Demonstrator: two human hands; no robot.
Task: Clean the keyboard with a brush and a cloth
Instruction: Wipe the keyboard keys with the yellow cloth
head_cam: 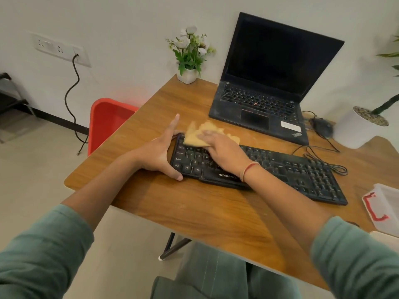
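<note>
We see the black keyboard [280,169], marked ZEBRONICS, lying on the wooden surface [194,212]. Our left hand [159,156] grips its left end; our right hand [224,152], palm open, presses the tan cloth [194,137] on the upper-left keys. Behind, an open laptop [259,108] reads ThinkPad.

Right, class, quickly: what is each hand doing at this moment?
Left hand: grips the left end of the keyboard, thumb on its near edge.
Right hand: open, fingers laid flat, pressing the cloth onto the keyboard.
</note>
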